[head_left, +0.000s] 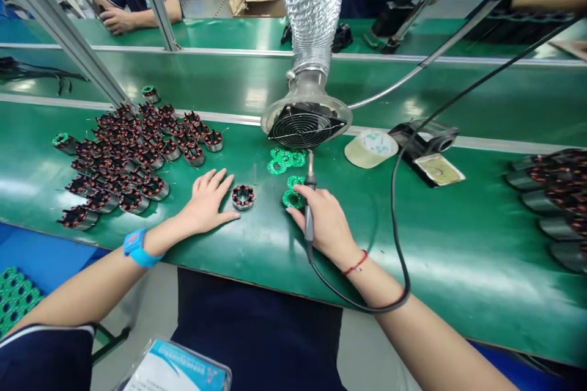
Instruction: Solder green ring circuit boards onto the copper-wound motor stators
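My left hand [206,203] lies on the green bench with its fingers spread, just left of a single motor stator [235,198] with copper windings. A soldering iron [309,225] is held in my right hand [329,223], its metal tip pointing away from me. The thumb and forefinger of that hand reach around the edge of a green ring-shaped circuit board [288,201]; whether they grip it I cannot tell. Another ring board lies just behind it, partly covered. Farther back, several more green ring boards [277,165] lie in a small cluster.
Many stators [132,146] crowd the left of the bench; more [568,195] stand at the right edge. A fume extractor [305,125] hangs over the middle. A tape roll [371,149] and an iron stand [431,137] sit right. The iron's cable [394,226] crosses my right forearm.
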A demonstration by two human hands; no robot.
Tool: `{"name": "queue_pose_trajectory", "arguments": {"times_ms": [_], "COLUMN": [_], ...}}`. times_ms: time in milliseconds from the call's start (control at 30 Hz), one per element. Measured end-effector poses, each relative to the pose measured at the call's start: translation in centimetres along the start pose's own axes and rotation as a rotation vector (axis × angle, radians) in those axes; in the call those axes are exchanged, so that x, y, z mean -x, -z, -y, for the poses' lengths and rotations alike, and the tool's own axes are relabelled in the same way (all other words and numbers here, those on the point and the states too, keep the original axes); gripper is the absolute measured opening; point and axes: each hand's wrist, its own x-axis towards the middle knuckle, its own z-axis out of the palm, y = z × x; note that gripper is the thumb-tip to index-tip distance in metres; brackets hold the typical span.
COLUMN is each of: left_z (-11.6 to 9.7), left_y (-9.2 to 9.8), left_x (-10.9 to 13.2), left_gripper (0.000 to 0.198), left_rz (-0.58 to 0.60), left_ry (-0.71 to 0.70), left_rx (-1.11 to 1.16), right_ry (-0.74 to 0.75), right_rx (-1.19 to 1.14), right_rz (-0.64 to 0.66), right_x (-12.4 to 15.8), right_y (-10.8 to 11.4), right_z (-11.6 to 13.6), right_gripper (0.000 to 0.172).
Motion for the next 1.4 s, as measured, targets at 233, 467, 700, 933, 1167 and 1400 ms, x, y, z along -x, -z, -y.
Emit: {"name": "queue_pose_trajectory", "arguments": {"times_ms": [233, 467, 700, 933, 1167, 1400], "left_z": [-3.2, -4.2, -3.1, -3.1, -3.5, -3.4], "left_y": [0.7, 3.7, 2.1, 0.8, 0.8, 0.8], "left_x": [-3.9, -4.5, -4.2, -4.4, -4.4, -4.4], "left_gripper": [0.05, 0.041, 0.044, 0.048, 0.047, 0.048], "left_rz": [0.108, 0.279, 0.253, 0.206, 0.205, 0.198], "left_ry": [-0.225, -0.419, -0.41, -0.439, -0.418, -0.423], "left_rx": [0.414, 0.121, 0.301, 0.35, 0.338, 0.332], "right_ry": [0.079, -0.144, -0.533, -0.574, -0.582, -0.596], "right_rx": [-0.03, -0.293, -0.693, -0.876, -0.918, -0.96], "right_rz": [0.053, -0.088, -0.202, -0.09, -0.09, -0.211], "right_x": [0.3, 2.6, 3.8, 3.7, 3.5, 3.7], "right_y": [1.4, 4.2, 2.5, 2.3, 2.4, 2.8], "right_z": [0.9, 0.6, 1.5, 1.6, 1.7, 1.8], "right_gripper": [0.038, 0.032, 0.027, 0.025, 0.024, 0.024]}}
